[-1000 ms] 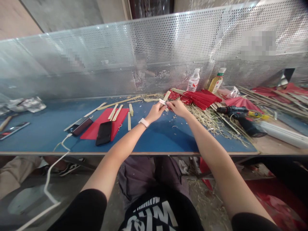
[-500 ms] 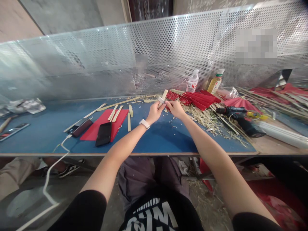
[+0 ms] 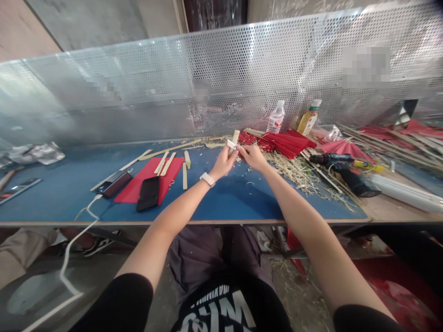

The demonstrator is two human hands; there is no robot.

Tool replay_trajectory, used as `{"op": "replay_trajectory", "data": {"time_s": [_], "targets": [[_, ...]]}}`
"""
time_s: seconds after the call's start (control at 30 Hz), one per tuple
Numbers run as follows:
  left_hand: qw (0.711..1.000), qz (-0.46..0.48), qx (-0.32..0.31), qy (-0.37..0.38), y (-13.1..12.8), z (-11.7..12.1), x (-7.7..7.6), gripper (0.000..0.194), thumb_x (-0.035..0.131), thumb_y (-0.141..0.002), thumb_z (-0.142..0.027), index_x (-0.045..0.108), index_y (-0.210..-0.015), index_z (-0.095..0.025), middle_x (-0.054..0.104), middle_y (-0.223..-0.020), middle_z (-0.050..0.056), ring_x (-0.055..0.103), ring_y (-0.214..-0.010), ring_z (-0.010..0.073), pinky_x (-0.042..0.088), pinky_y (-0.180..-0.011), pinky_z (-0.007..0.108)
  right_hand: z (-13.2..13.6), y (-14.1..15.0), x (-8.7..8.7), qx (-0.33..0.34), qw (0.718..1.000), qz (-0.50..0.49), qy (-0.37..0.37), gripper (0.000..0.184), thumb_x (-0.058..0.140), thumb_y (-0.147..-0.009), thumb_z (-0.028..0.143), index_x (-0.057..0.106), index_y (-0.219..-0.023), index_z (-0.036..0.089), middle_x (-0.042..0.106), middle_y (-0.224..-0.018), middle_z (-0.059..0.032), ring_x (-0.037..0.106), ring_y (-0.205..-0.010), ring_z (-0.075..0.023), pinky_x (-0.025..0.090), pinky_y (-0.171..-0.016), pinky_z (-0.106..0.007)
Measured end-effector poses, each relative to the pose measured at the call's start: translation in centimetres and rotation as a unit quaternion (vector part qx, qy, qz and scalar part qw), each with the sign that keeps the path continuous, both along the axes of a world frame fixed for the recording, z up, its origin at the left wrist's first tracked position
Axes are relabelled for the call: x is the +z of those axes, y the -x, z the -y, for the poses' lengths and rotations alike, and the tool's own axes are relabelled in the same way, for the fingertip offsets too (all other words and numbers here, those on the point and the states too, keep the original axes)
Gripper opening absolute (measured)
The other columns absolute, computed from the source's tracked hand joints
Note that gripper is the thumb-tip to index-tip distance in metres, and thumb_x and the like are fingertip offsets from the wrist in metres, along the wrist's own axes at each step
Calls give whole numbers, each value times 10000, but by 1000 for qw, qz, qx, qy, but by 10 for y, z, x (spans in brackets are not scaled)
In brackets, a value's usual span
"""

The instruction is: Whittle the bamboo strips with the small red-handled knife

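Above the blue tabletop, my left hand is closed on a flat bamboo strip, its pale end standing up past the fingers. A small white folded piece, perhaps paper, wraps part of the strip by my left thumb. My right hand meets the left, with thumb and forefinger pinched at the edge of the white piece. A small dark spot shows between the fingertips, too small to name. Just right of my hands lie red pleated cloth pieces and curly bamboo shavings.
Left of my arms, a black phone and bamboo strips rest on a red sheet. A power bank trails a white cable. Rightward are two bottles and a cordless drill. Perforated metal stands behind.
The bamboo strip's upper end has tilted slightly left and now stands more upright. Both hands stay together in nearly the same place.
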State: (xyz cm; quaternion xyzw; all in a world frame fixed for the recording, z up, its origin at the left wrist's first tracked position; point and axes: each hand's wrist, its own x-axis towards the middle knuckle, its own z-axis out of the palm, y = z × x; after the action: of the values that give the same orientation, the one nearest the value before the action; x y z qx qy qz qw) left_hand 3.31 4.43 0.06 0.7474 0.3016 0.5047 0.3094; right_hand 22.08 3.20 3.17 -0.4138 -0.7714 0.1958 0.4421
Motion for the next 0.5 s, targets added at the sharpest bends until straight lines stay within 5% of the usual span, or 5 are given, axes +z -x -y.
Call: {"op": "replay_trajectory", "data": {"time_s": [0.23, 0.5], "targets": [[994, 19, -36, 99, 3, -1, -4, 515, 700, -1106, -733, 500, -1007, -268, 547, -664, -78, 537, -478, 119, 465, -475, 280, -5, -11, 3, 5, 998, 60, -16, 841, 361, -1063, 980, 546, -673, 259, 605, -599, -51, 549, -628, -198, 394, -693, -359], [999, 1, -11, 40, 3, -11, -7, 603, 698, -1077, -815, 575, -964, -236, 605, -739, -32, 625, -580, 134, 558, -607, 310, -8, -17, 0, -6, 998, 60, 11, 796, 444, -1099, 903, 586, -676, 243, 625, -596, -51, 587, -648, -204, 408, -679, -345]]}}
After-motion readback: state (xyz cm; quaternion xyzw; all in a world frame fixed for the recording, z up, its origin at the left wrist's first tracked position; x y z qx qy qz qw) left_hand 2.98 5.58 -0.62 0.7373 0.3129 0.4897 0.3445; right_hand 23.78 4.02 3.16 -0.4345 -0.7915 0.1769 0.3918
